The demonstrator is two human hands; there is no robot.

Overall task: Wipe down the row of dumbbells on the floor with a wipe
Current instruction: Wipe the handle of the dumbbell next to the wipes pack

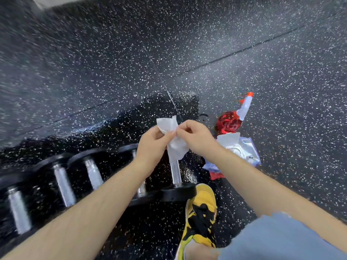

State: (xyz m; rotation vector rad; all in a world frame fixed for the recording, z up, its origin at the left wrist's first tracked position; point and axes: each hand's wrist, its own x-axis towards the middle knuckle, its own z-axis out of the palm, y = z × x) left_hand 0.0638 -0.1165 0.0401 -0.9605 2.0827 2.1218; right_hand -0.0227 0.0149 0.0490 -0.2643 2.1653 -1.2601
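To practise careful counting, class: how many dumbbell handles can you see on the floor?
5 handles in a row: leftmost, second, third, fourth partly behind an arm, fifth below the wipe. More may lie off-frame.

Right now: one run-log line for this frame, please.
stage: wipe held up | left hand: pinches wipe | right hand: pinches wipe | dumbbells: row on floor, below hands | wipe pack: on floor

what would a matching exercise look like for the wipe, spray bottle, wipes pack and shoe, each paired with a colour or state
Things
1. wipe
2. spray bottle
3. wipes pack
4. shoe

Colour or state
A. yellow and black
B. red, with a white nozzle
C. pinched between left hand and right hand
D. pale blue and white, flap open

Pairs: 1-C, 2-B, 3-D, 4-A
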